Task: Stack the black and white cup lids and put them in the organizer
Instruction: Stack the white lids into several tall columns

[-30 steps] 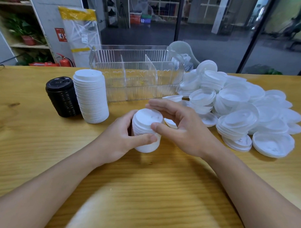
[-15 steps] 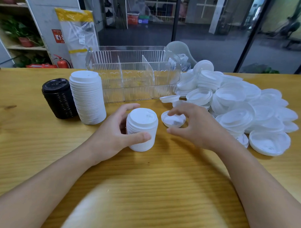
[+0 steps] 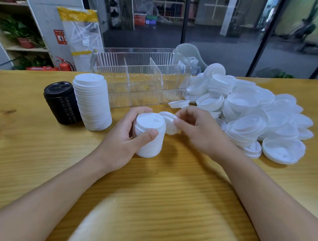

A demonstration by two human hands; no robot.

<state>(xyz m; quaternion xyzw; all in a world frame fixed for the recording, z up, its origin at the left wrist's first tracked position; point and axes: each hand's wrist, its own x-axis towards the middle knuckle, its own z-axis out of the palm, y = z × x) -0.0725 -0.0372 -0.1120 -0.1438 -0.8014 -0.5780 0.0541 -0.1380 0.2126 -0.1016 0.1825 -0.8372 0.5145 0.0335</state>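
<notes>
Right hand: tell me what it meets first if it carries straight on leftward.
Likely the small white lid stack that the left hand grips; the right hand holds a single lid beside its top.

Even, soft light from overhead brightens the wooden counter point(image 3: 45, 161), casting only faint shadows beneath the forearms. The loose white lids point(image 3: 254, 113) look nearly overexposed. The room behind the glass is dim. Wide-angle distortion bends the edges, and a blurred pale patch sits bottom centre.

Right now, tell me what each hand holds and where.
Left hand grips the short white lid stack round its side; right hand pinches a single white lid by its rim.
</notes>
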